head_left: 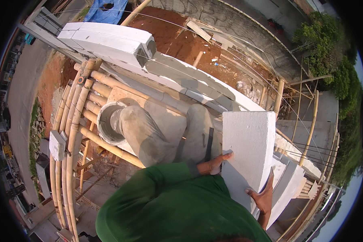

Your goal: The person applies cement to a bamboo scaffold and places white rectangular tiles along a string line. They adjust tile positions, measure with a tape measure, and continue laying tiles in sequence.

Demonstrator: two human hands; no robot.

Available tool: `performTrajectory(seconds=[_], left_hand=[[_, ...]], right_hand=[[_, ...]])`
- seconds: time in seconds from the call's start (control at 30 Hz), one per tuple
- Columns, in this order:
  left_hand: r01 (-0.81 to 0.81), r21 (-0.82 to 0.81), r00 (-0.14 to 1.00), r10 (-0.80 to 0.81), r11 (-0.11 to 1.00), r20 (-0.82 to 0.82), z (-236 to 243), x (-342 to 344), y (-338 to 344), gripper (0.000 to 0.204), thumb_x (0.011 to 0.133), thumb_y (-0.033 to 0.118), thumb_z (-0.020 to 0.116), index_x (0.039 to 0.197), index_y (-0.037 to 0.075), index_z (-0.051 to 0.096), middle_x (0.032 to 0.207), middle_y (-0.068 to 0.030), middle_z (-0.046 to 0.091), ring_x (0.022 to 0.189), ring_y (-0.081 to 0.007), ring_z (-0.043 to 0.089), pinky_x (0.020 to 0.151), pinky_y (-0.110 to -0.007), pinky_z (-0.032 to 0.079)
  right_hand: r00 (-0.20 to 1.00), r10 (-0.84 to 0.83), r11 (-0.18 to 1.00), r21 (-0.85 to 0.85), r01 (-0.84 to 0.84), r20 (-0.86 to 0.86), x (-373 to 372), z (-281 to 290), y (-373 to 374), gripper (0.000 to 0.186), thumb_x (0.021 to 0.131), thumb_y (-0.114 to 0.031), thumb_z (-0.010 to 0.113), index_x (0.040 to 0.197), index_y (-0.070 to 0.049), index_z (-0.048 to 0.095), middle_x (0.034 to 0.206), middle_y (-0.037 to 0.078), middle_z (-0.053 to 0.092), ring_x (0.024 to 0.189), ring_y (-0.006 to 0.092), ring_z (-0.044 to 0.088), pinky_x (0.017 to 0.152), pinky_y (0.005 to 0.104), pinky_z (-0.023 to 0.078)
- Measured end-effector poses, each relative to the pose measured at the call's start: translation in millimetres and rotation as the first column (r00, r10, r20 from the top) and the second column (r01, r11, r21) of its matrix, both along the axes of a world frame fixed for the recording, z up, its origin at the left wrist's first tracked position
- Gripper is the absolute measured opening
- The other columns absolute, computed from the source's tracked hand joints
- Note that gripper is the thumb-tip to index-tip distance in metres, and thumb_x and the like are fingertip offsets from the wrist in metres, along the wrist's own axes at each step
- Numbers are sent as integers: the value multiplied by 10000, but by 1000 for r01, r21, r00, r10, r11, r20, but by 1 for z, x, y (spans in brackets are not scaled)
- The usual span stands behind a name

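Observation:
A white aerated concrete block is held between my two hands, tilted, at the right of my knees. My left hand grips its left edge, with the thumb on the face and the other fingers mostly hidden. Lower down, my right hand clasps the right edge with thumb and fingers spread around it. Ahead runs a low block wall; grey wet mortar lies along its lower course, beside the end of the upper course. More white blocks sit just right of the held one.
A mortar-smeared bucket stands by my left knee on a board. Bamboo scaffold poles run along the left. A taut string crosses above the wall. Beyond lie red soil and a blue tarp.

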State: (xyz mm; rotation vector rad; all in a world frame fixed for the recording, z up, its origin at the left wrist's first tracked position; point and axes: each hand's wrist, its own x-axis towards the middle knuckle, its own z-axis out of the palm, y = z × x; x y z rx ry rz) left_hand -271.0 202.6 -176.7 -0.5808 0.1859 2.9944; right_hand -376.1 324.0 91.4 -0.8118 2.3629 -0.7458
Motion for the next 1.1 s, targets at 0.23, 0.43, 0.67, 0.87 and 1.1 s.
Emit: performTrajectory(seconds=[0.23, 0.43, 0.67, 0.87, 1.1], left_hand=[[-105, 154, 965, 138, 983, -222, 11, 24, -15, 758, 1004, 689, 576, 1500, 120, 506, 1452, -111, 582, 1332, -268, 560, 1135, -471, 454], [-335, 309, 895, 403, 890, -190, 41, 11, -47, 879, 1019, 734, 470, 1617, 97, 379, 1589, -118, 488, 1476, -293, 445, 1226, -494, 334], [-674, -238, 658, 715, 699, 238, 0, -47, -136, 990, 1004, 778, 360, 1701, 104, 157, 1751, -162, 209, 1599, -328, 236, 1289, -553, 109], [-788, -50, 601, 785, 613, 151, -28, -96, -224, 865, 1030, 726, 431, 1667, 154, 309, 1610, -144, 469, 1481, -313, 447, 1252, -489, 258], [-692, -250, 670, 731, 677, 128, -35, -81, -200, 530, 1041, 560, 593, 1232, 70, 656, 1099, -69, 703, 1055, -222, 681, 1026, -416, 505]], right_hand=[[984, 112, 991, 56, -121, 140, -1, 20, -51, 981, 615, -59, 911, 1473, 59, 451, 1193, 192, 722, 1105, 292, 696, 1030, 408, 527], [952, 305, 949, 71, -306, 28, -9, 61, -110, 1008, 597, -66, 900, 1488, 64, 447, 1192, 208, 718, 1115, 303, 693, 1041, 408, 517], [784, 500, 863, 135, -487, -367, -13, 73, -168, 1085, 580, -113, 887, 1548, 21, 415, 1232, 279, 713, 1077, 413, 742, 1009, 461, 557], [510, 609, 759, 260, -597, -607, -34, 31, -232, 1088, 638, -181, 899, 1577, -17, 375, 1322, 263, 661, 1118, 420, 719, 938, 479, 595], [412, 670, 679, 284, -678, -618, -59, -8, -298, 1151, 627, -214, 894, 1616, -43, 332, 1369, 291, 634, 1113, 462, 705, 960, 496, 578]])
